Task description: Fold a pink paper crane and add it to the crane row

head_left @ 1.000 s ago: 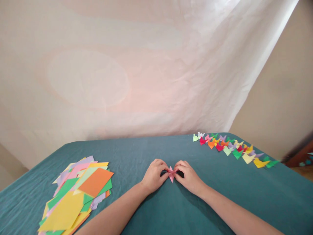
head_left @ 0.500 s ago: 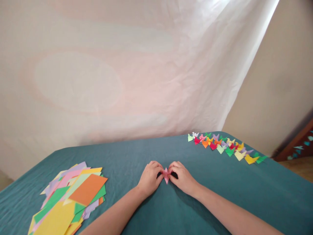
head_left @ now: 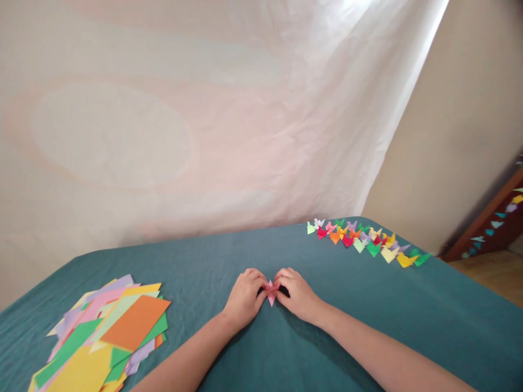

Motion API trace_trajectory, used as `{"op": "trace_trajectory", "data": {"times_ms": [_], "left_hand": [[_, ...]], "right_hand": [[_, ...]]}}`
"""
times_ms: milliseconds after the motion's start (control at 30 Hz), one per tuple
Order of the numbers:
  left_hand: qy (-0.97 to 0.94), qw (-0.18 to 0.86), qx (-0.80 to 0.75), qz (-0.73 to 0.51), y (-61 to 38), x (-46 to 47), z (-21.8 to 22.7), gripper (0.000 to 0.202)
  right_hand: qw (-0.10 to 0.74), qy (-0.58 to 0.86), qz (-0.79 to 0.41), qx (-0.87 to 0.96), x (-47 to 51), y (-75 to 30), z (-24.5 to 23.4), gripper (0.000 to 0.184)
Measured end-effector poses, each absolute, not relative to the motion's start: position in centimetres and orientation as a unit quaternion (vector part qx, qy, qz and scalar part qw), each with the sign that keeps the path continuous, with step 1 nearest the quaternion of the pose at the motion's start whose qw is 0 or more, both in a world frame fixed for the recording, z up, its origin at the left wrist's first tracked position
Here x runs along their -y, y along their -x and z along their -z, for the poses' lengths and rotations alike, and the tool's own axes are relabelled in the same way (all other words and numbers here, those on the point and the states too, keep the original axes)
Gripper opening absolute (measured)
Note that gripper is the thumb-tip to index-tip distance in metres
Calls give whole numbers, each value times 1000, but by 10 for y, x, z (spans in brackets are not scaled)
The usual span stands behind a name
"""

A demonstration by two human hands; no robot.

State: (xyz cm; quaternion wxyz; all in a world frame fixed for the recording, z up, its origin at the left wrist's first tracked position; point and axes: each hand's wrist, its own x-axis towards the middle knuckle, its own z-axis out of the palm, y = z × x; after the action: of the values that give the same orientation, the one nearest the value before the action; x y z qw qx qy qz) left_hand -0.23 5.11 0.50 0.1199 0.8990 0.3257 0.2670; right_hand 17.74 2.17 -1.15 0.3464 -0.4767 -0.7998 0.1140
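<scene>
A small folded piece of pink paper (head_left: 271,294) is held between my two hands, above the middle of the dark green tablecloth (head_left: 229,250). My left hand (head_left: 246,296) pinches its left side with thumb and fingertips. On the opposite side, my right hand (head_left: 296,293) pinches it in the same way. Pointed tips of the paper show above and below the fingers. The fingertips hide parts of its sides, so its full shape cannot be made out.
To the left lies a loose pile of coloured paper sheets (head_left: 131,324). Rows of small folded paper birds (head_left: 359,245) stand at the far right of the table. Behind hangs a pale cloth (head_left: 229,136). Further right is a dark wooden panel (head_left: 496,218) with coloured paper shapes.
The whole view has shifted slightly, so the table's contents appear further left. Both hands keep their pinch on the pink paper, with hardly any change in pose.
</scene>
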Motion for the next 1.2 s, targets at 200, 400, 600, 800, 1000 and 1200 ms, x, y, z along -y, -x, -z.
{"op": "trace_trajectory", "data": {"times_ms": [200,400,600,800,1000,1200], "left_hand": [[-905,96,-331,-250,1,-50,-7,9],[-893,129,-332,-275,2,-52,-3,11],[-885,144,-334,-292,3,-53,1,12],[-883,140,-345,-285,6,-51,3,13],[-885,134,-349,-276,8,-49,1,14],[-886,128,-354,-271,9,-48,0,14]], "right_hand": [[339,480,-93,803,-23,-177,11,7],[349,482,-113,796,-24,-180,11,6],[343,483,-138,794,-22,-188,8,8],[340,481,-167,791,-24,-199,8,9],[339,462,-207,793,-19,-203,-4,20],[343,472,-209,785,-20,-202,-7,12]]}}
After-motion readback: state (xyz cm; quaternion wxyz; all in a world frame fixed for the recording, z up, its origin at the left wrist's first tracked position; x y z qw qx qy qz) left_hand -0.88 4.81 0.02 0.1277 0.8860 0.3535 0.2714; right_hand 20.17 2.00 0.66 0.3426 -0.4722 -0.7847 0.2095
